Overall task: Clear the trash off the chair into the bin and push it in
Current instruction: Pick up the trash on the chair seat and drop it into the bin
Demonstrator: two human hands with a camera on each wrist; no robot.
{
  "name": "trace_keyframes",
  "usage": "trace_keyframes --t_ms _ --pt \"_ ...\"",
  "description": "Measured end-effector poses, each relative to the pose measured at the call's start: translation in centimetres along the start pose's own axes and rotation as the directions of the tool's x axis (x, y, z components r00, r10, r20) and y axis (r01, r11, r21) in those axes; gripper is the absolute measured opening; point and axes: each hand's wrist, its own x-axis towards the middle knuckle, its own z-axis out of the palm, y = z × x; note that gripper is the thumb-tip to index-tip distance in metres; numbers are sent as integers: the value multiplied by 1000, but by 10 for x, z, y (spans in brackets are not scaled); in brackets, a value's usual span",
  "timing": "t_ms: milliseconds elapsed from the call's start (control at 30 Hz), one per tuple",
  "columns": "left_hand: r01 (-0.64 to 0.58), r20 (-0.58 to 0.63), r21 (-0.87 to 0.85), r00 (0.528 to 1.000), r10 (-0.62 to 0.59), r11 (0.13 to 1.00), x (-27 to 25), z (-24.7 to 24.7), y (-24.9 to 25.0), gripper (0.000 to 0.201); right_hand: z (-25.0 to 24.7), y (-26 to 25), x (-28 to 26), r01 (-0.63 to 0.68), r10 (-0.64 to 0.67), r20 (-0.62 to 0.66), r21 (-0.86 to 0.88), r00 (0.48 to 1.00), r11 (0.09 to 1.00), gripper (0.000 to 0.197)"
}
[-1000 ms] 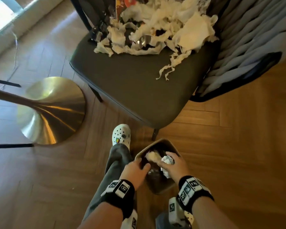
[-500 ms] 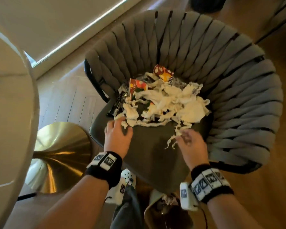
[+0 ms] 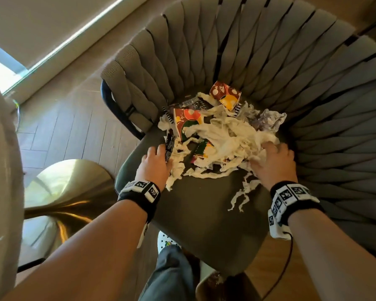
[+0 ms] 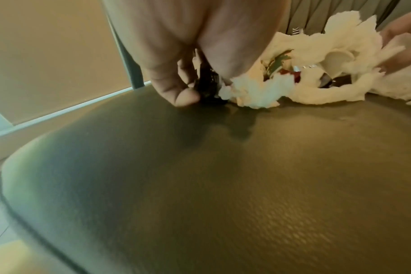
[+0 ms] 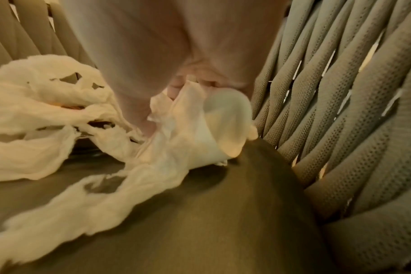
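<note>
Now your left hand pinches a black wrapper and your right hand has closed on the torn white tissue pile between them, having come up from the bin, so a second load is starting.

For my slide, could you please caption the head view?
Both hands, left hand and right hand, gather shredded tissue and wrappers on the chair seat.

Soft torn tissue is lying on the chair's matt, pebbled seat. Perforated woven straps are forming its back. Glossy brass base is shining.

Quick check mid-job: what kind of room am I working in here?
Probably a home or hotel dining area: a woven-back chair on herringbone wood floor, beside a pale round table with a brass pedestal base.
</note>
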Motion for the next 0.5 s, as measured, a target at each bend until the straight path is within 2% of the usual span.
trace_keyframes --t_ms 167,267,367,500 --pt "34 -58 -222 997 -48 975 -25 3 0 39 -9 9 -21 92 -75 -89 204 993 975 36" --pt "-5 -167 -356 984 -59 935 -55 -1 1 30 -20 14 -44 115 -61 -182 307 982 945 36" --pt "-12 -216 -496 970 -110 868 -96 -8 7 15 -34 23 -75 157 -50 -262 403 964 902 36" --pt "-80 -273 -575 957 -99 814 -160 -12 27 17 -53 38 -125 185 -55 -274 474 960 861 35"
